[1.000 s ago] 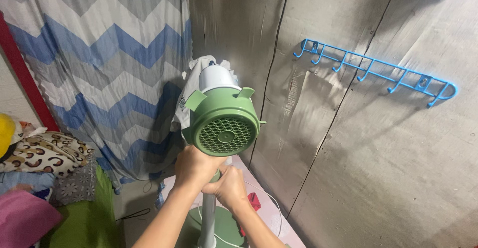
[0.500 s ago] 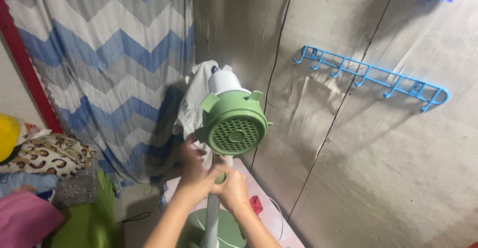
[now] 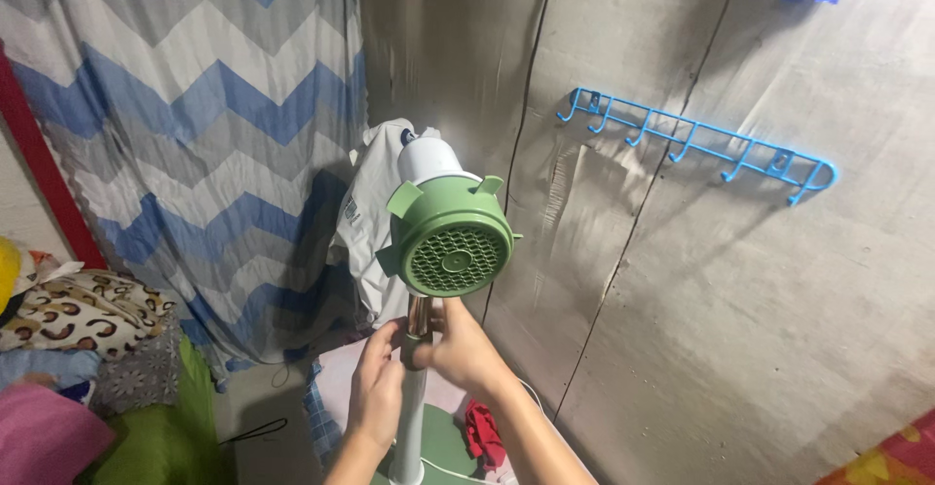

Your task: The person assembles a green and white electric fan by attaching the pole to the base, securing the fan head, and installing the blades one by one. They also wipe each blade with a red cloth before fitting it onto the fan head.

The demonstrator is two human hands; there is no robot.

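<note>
Both hands, left hand (image 3: 378, 385) and right hand (image 3: 458, 341), close around the stiff, top-heavy pedestal fan's pole (image 3: 407, 436) beneath its green motor head (image 3: 450, 242).

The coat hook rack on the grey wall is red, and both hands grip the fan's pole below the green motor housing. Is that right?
Not quite: the head view shows the hook rack is blue, not red. Both the left hand and right hand do grip the pole below the green motor housing.

Light is falling brightly from above-front; glare is washing the wall (image 3: 458, 66); shadows are trailing down-right; edges are perhaps softening slightly.
</note>
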